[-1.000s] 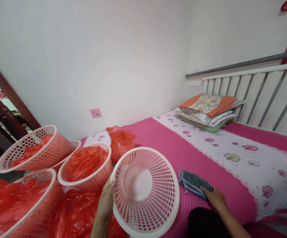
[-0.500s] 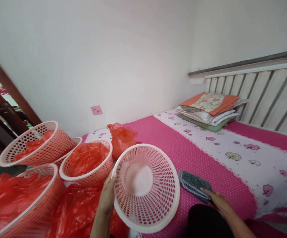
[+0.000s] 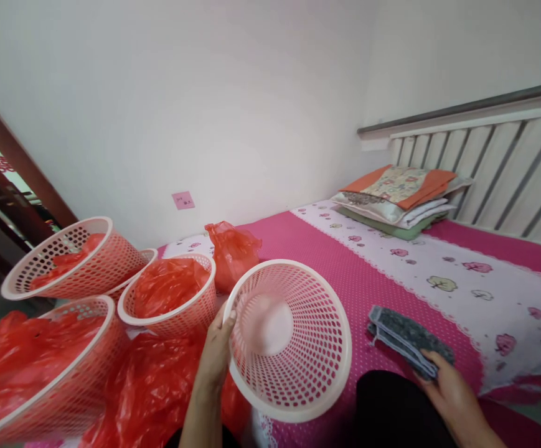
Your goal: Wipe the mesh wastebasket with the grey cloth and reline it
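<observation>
My left hand (image 3: 218,345) grips the left rim of a pale pink plastic basket (image 3: 319,348) with perforated sides. The basket tilts so that its open mouth faces me, and its inside is bare. My right hand (image 3: 441,376) is closed around the near end of a folded dark grey cloth (image 3: 405,333) with light edging. The cloth hangs to the right of the basket, above the pink dotted bedspread (image 3: 317,249), apart from the basket.
At the left stand several similar baskets (image 3: 167,317) with red plastic bags inside. More red plastic (image 3: 153,386) lies in front of them, and a red bag (image 3: 233,252) stands behind. Folded bedding (image 3: 398,199) is stacked by the white headboard (image 3: 503,174).
My right hand has moved right with the cloth, leaving a wider gap from the basket. The basket has shifted slightly right and up in view, still in my left hand.
</observation>
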The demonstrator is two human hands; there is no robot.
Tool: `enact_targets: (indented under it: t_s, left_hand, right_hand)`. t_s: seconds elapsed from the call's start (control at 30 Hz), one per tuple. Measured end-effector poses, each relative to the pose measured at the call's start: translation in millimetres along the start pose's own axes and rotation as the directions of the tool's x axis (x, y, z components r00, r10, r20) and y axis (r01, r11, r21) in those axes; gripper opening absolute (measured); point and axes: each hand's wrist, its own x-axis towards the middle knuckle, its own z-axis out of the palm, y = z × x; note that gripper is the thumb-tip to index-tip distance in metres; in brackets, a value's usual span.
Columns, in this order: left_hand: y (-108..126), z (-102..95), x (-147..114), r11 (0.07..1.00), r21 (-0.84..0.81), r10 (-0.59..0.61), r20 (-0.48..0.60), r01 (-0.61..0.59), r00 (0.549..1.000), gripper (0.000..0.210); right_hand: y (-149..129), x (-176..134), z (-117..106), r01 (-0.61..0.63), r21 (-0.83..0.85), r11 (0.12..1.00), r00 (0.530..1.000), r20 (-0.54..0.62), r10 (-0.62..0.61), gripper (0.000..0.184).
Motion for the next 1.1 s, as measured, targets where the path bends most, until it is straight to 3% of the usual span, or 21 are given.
enact_targets:
  t_s: [0.07,0.1,0.17,0.27,0.37,0.47,0.63,0.8,0.93,1.0,1.03,1.1]
  left_hand:
    - [1.5,3.3,0.4,1.000,-0.021,-0.003,0.014,0.004,1.000,0.058]
    - [2.7,5.1,0.3,1.000,-0.027,-0.010,0.019,0.010,1.000,0.059]
    - [5.6,8.6,-0.6,0.999,-0.033,-0.026,0.025,0.027,0.999,0.059]
    - [9.5,12.4,-3.6,0.998,-0.057,-0.034,0.048,0.037,0.998,0.057]
    - [10.5,13.4,-6.0,0.996,-0.074,-0.038,0.072,0.043,0.997,0.056]
    - [8.7,12.2,-6.3,0.998,-0.046,-0.040,0.059,0.043,0.997,0.057]
    - [5.1,9.7,-4.8,1.000,-0.009,-0.024,0.039,0.024,0.999,0.063]
    - [1.9,7.6,-5.3,1.000,-0.022,-0.004,0.041,0.004,0.999,0.062]
    - [0.2,6.2,-6.8,1.000,-0.030,0.008,0.053,-0.007,0.999,0.060]
    - [-0.4,6.5,-7.0,1.000,-0.010,0.020,0.040,-0.019,0.999,0.058]
    - [-0.8,6.9,-6.9,1.000,0.000,0.026,0.035,-0.026,0.999,0.058]
    - [-1.6,7.8,-6.2,0.999,0.018,0.037,0.032,-0.038,0.999,0.059]
  right_hand:
    - [-23.0,-11.5,19.3,-0.038,0.105,0.994,0.999,-0.030,0.041,0.020]
    - [-36.0,-19.5,31.6,-0.075,0.198,0.977,0.997,0.010,0.074,0.026]
    - [-61.7,-39.4,57.0,-0.048,0.286,0.957,0.996,0.088,0.023,0.041]
    - [-88.0,-73.5,87.7,0.042,0.253,0.967,0.982,0.168,-0.086,0.053]
    - [-96.2,-101.0,106.1,0.128,0.162,0.979,0.972,0.174,-0.156,0.052]
    - [-103.2,-116.6,119.1,0.288,0.081,0.954,0.946,0.131,-0.296,0.051]
    - [-128.0,-120.6,142.5,0.506,0.007,0.863,0.863,-0.004,-0.506,0.054]
    - [-115.7,-109.9,155.6,0.539,0.037,0.841,0.842,0.007,-0.540,0.058]
    - [-86.3,-113.9,150.0,0.537,-0.148,0.830,0.843,0.061,-0.535,0.052]
    - [-75.6,-122.3,147.8,0.612,-0.207,0.763,0.789,0.211,-0.577,0.044]
    - [-71.7,-126.6,148.4,0.683,-0.197,0.703,0.721,0.338,-0.605,0.041]
    - [-65.9,-132.6,154.3,0.829,-0.098,0.550,0.488,0.606,-0.628,0.049]
